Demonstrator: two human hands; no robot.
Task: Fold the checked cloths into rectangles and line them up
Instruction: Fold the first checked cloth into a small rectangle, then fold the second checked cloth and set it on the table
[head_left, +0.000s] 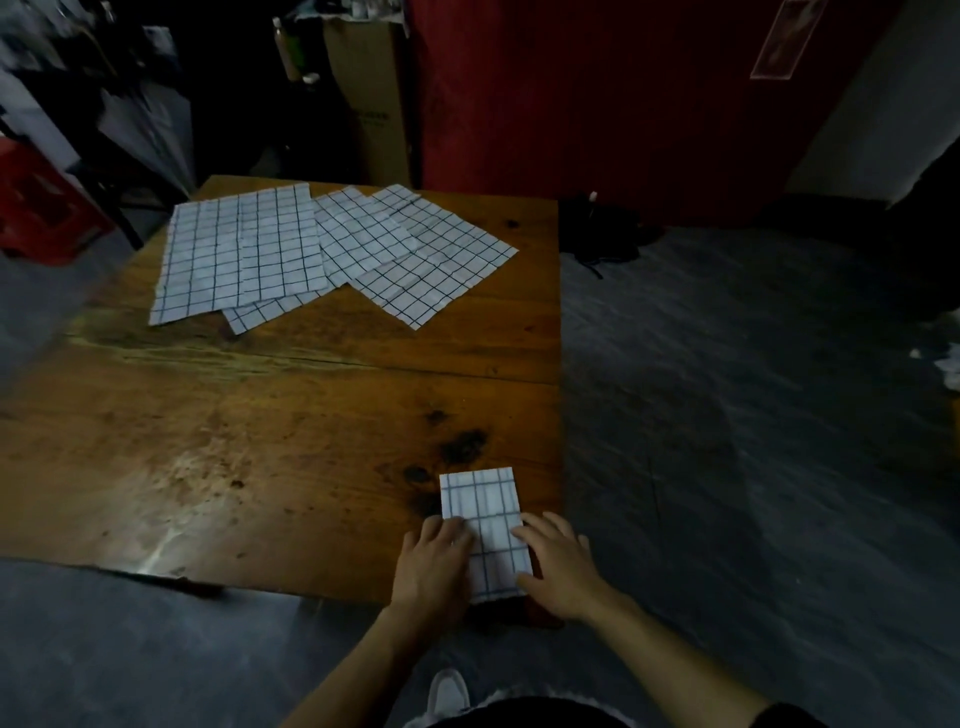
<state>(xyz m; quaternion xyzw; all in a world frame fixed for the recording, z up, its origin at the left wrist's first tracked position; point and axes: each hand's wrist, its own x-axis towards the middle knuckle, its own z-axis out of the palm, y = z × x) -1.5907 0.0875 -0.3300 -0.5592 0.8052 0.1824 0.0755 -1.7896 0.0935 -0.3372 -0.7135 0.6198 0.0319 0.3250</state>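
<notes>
At the table's (311, 426) near right corner, I have one folded cloth (485, 525) lying as a narrow rectangle. My left hand (434, 564) and right hand (558, 566) rest flat on its long sides, fingers relaxed and gripping nothing. I judge I am smoothing the first fold. Next I must reach for the unfolded cloths (311, 249), which overlap loosely at the far left corner. They are thin, white and dark-checked; the wood is worn and stained.
</notes>
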